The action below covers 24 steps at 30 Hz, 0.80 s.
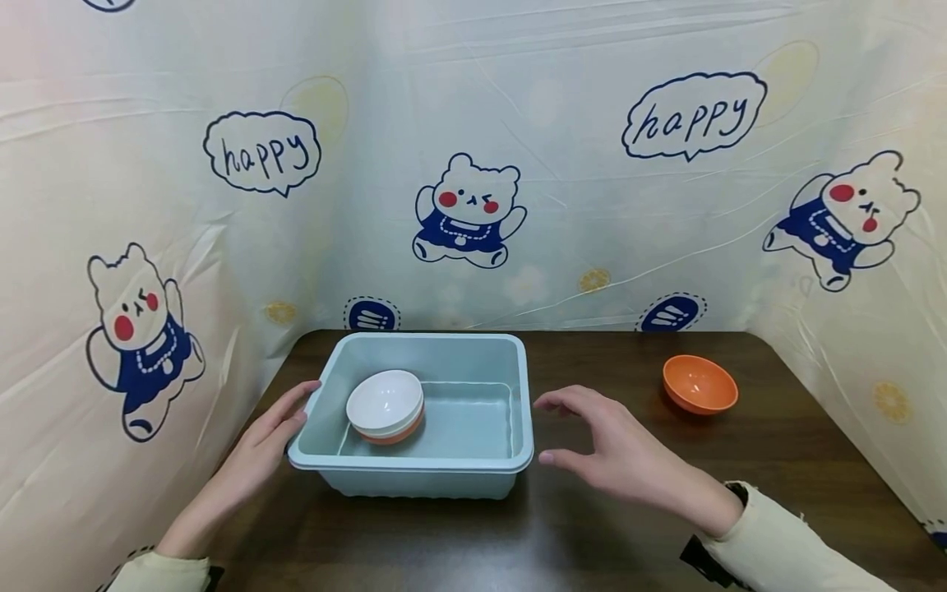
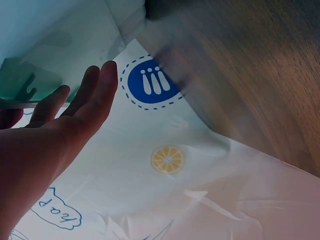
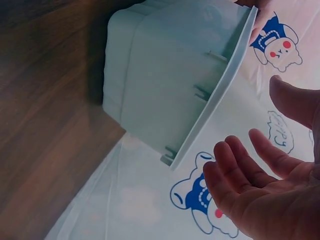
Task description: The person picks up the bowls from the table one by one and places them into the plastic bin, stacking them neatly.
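Observation:
A light blue plastic basin (image 1: 418, 481) stands on the brown wooden table, left of the middle. Inside it, to the left, a white bowl (image 1: 385, 401) tops a small stack with an orange bowl (image 1: 386, 439) at the bottom. My left hand (image 1: 259, 444) is at the basin's left rim, fingers extended with the tips right at the edge. Off the basin's right side is my right hand (image 1: 617, 448), its thumb and fingers spread and nothing between them. The right wrist view shows a gap between those fingers (image 3: 222, 172) and the basin's outer wall (image 3: 165, 75).
Another orange bowl (image 1: 699, 385) sits by itself on the table's right side, beyond my right hand. Pale cloth (image 1: 577, 247) printed with bears and lettering hangs behind the table (image 1: 592, 543) and along both sides.

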Each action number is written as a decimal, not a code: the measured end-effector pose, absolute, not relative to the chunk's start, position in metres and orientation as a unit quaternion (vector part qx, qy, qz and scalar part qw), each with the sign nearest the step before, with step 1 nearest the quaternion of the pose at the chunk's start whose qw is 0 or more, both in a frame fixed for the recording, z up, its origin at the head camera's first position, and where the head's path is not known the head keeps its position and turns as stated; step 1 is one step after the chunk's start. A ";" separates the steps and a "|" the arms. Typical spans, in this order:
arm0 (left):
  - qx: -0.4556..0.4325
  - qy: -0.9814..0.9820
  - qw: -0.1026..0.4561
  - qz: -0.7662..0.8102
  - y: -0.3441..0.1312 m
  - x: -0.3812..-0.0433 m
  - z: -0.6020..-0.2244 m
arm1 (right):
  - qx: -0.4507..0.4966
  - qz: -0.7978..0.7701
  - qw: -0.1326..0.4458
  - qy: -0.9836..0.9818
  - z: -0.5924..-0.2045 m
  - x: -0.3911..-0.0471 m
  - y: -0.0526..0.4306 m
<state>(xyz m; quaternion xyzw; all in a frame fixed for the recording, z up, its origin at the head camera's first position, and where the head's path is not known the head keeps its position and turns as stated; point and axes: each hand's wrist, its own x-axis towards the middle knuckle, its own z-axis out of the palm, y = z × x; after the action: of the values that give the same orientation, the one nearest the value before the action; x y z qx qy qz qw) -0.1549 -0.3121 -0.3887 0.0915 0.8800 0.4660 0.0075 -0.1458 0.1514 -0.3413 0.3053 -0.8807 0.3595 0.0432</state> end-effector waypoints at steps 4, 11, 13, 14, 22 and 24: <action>0.094 0.879 0.006 0.467 -0.312 -0.156 -0.390 | 0.295 0.361 0.046 -0.884 -0.344 -0.143 0.157; 0.097 0.880 0.007 0.465 -0.312 -0.158 -0.389 | 0.273 0.369 0.033 -0.888 -0.347 -0.140 0.165; 0.097 0.879 0.006 0.466 -0.312 -0.158 -0.389 | 0.270 0.371 0.032 -0.888 -0.347 -0.138 0.167; 0.097 0.880 0.005 0.465 -0.312 -0.158 -0.390 | 0.270 0.372 0.034 -0.887 -0.348 -0.138 0.168; 0.095 0.872 0.011 0.480 -0.314 -0.156 -0.392 | 0.254 0.371 0.043 -0.892 -0.354 -0.137 0.179; 0.096 0.872 0.011 0.479 -0.314 -0.156 -0.392 | 0.248 0.371 0.047 -0.894 -0.355 -0.138 0.182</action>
<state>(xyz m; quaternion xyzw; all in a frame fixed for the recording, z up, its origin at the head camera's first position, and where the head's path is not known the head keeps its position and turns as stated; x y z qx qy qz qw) -0.1561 -0.3138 -0.3919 0.0958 0.8725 0.4791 0.0109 -0.1381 0.1820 -0.3551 0.2478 -0.8937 0.3711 0.0468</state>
